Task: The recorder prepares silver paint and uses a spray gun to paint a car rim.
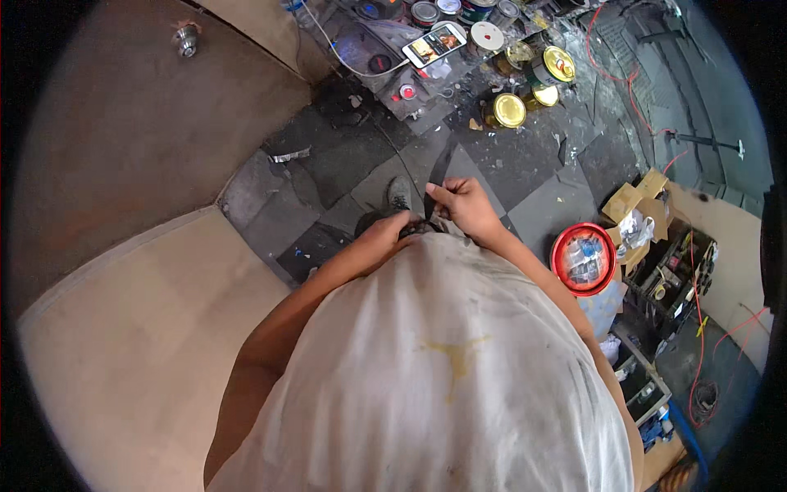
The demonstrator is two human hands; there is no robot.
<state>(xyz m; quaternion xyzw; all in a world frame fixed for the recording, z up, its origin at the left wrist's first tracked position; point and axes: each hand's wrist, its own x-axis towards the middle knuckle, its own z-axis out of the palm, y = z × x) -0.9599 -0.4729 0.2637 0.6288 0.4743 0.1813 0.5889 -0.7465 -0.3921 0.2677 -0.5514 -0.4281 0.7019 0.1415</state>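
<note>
At my waist, my right hand [467, 207] is closed, thumb and fingers pinching a black strap [441, 168] that looks like the end of a belt. The strap's free end points away from me over the floor. Beside it, my left hand [387, 232] is at the front of the waist, thumb pressed in with the fingers curled and partly hidden. What it grips there is dark and cannot be made out. The stained white shirt [443, 353] covers most of the waist below both hands. One grey shoe [399, 193] shows past the left hand.
Ahead, a cluttered worktop holds a phone [434, 45] with a cable and several paint cans [505, 111]. A red round tub [583, 259] stands at the right, near cardboard boxes [627, 205] and a black crate [676, 275]. Red hose [697, 328] trails there. At left is a brown door [147, 123].
</note>
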